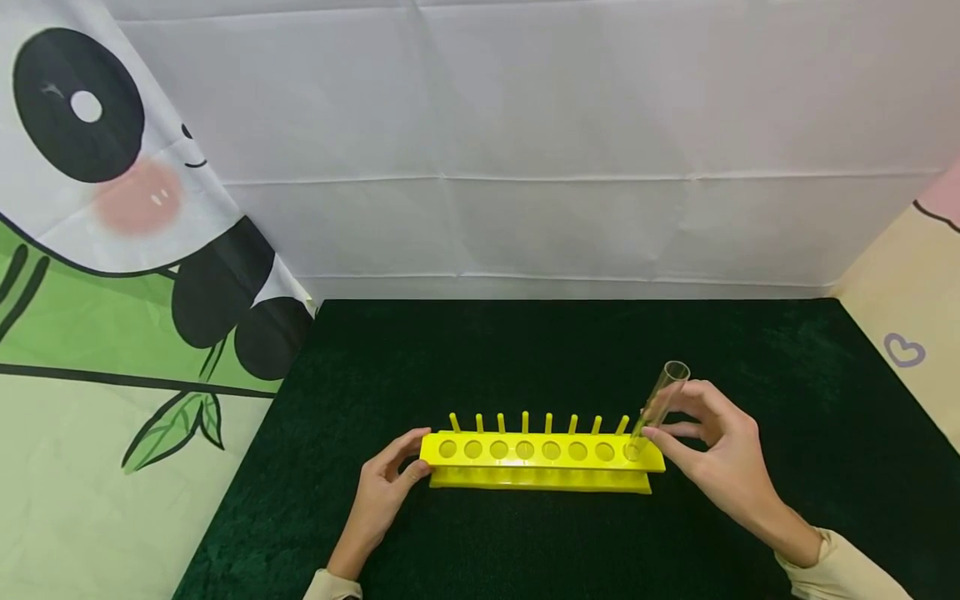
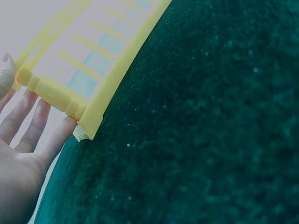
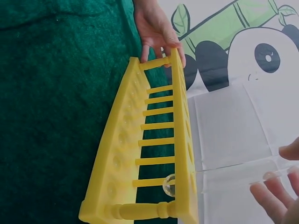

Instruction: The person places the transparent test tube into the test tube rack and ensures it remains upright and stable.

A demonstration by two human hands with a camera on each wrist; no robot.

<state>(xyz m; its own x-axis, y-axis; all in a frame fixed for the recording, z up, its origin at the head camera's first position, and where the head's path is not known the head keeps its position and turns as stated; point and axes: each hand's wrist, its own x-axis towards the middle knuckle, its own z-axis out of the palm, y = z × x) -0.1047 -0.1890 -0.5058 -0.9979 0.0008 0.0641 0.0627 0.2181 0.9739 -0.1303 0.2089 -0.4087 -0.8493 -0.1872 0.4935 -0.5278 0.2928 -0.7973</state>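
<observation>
A yellow test tube rack (image 1: 538,463) stands on the dark green cloth, with one row of holes along its top board and a row of pegs behind. My left hand (image 1: 381,490) grips the rack's left end; in the left wrist view its fingers (image 2: 35,126) lie along the end post. Between thumb and fingers, my right hand (image 1: 726,457) pinches a clear glass test tube (image 1: 665,395), which leans to the right. Its rounded bottom (image 3: 169,185) pokes through the hole at the rack's right end, just under the top board.
Dark green cloth (image 1: 480,358) covers the table. Behind it hangs a creased white sheet (image 1: 555,225). A panda-printed cloth (image 1: 142,275) borders the left side, and a cream cloth with a purple heart (image 1: 904,350) borders the right.
</observation>
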